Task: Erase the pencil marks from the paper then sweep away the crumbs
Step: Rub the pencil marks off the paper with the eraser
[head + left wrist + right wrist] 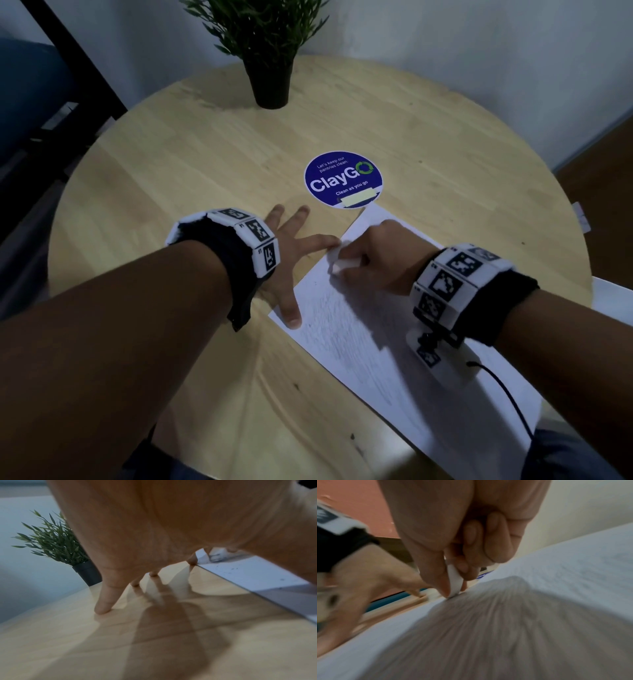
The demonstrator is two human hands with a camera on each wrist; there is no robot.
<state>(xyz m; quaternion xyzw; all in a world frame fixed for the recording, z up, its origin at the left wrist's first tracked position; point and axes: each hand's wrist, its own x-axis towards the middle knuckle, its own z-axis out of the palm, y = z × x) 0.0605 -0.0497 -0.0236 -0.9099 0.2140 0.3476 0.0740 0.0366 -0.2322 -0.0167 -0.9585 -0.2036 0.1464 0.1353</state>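
Observation:
A white sheet of paper (363, 329) with faint grey pencil marks lies at an angle on the round wooden table (191, 164). My right hand (370, 260) pinches a white eraser (342, 265) between thumb and fingers, its tip down on the paper near the left edge; the eraser (454, 584) shows clearly in the right wrist view. My left hand (294, 260) is spread flat, the thumb and forefinger pressing the paper's left edge, the other fingers (102, 607) on the wood. Small dark crumbs (233, 568) dot the paper (248, 574).
A potted green plant (270, 68) in a dark pot stands at the table's far side. A round blue "ClayGo" sticker (342, 180) lies just beyond the paper's top corner. A black cable (507, 394) trails from my right wristband over the paper.

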